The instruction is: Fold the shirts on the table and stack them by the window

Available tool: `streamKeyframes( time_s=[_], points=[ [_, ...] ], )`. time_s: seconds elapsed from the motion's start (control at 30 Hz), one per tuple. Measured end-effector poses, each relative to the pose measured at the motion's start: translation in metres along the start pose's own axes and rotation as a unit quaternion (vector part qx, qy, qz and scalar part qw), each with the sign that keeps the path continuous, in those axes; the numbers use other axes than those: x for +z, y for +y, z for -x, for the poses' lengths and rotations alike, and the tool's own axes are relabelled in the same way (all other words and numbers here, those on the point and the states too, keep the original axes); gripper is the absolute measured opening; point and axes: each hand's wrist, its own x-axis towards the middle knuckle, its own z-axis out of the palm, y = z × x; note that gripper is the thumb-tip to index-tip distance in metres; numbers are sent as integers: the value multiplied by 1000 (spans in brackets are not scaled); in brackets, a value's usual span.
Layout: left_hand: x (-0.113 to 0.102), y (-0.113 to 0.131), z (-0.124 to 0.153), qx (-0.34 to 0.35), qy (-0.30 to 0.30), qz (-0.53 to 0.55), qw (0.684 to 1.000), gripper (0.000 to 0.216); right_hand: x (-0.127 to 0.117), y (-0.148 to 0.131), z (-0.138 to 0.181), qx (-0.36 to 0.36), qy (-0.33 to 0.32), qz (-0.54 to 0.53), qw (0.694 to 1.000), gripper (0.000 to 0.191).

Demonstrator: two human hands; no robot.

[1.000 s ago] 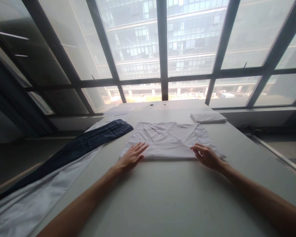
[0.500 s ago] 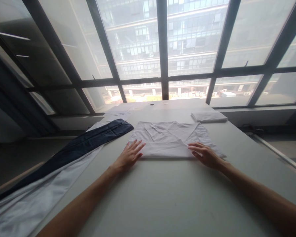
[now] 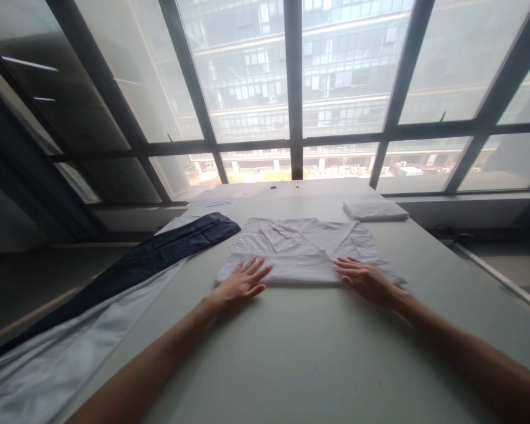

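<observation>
Creased white cloth garment [image 3: 298, 238], near edge folded over, lies flat on smooth white surface [image 3: 287, 353]. Left hand [image 3: 242, 284] and right hand [image 3: 367, 284], apart, outstretched, rest upon it. Dark-framed glass windows [image 3: 247, 76] beyond.

1. The left hand [image 3: 244, 281], palm down with fingers spread, rests on a white garment [image 3: 300, 268], at its near left part.
2. The right hand [image 3: 365, 281], fingers nearly straight, lies on the same garment, whose folded near strip runs between both hands.
3. Left of the left hand, well apart, a dark navy cloth [image 3: 176, 244] stretches over a pale cloth [image 3: 92, 347].
4. Beyond the right hand sits a folded white bundle [image 3: 375, 210].
5. Beneath both hands is a white table [image 3: 282, 353]; far beyond them, dark-framed windows [image 3: 340, 65].
</observation>
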Motion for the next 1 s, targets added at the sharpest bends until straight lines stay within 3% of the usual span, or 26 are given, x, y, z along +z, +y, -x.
streamKeyframes(
  time_s=[0.17,0.53,0.8,0.9,1.0],
  points=[
    [0,0,1,47,24,-1,999,58,1,-1,2,-23,7,7,1000,28],
    [-3,3,9,60,-61,28,996,67,-1,-9,-1,16,-34,10,999,23],
    [7,40,42,36,-60,24,997,70,-7,-34,31,13,-58,-3,998,25],
    [-8,50,50,55,-79,54,994,67,-15,-41,34,24,-68,-44,996,21],
    [-37,36,36,54,-69,88,992,61,-26,-30,20,45,-26,-62,997,24]
  ],
)
